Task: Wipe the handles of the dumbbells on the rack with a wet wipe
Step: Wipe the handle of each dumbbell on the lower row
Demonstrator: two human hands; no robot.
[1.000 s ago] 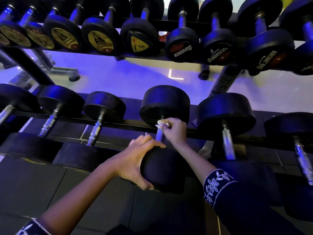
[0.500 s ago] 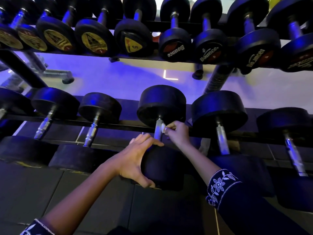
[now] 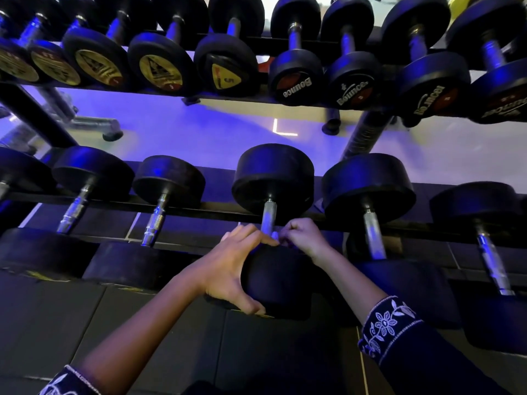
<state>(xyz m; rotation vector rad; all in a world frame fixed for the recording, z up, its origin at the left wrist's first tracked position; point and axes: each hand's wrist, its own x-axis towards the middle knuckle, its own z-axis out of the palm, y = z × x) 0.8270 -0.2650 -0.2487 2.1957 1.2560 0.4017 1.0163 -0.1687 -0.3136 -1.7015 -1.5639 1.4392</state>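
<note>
The middle dumbbell had matt black rubber heads, and its handle was bare silvery metal, rough with knurling and dully shining. The rack rail looked like dark painted metal, the floor mats below were matt and dark, and the pale floor behind shone glossy. The sleeve was dark cloth with white embroidery; the wet wipe showed only as a white scrap.

- Dim overall; blue-violet cast, brightest on pale floor behind rack.
- Blue glints on steel handles & top-row dumbbells.
- Foreground mats near black, little detail.
- Wide-angle bend at edges; rt side soft, smeared.
- Centre fairly sharp.
</note>
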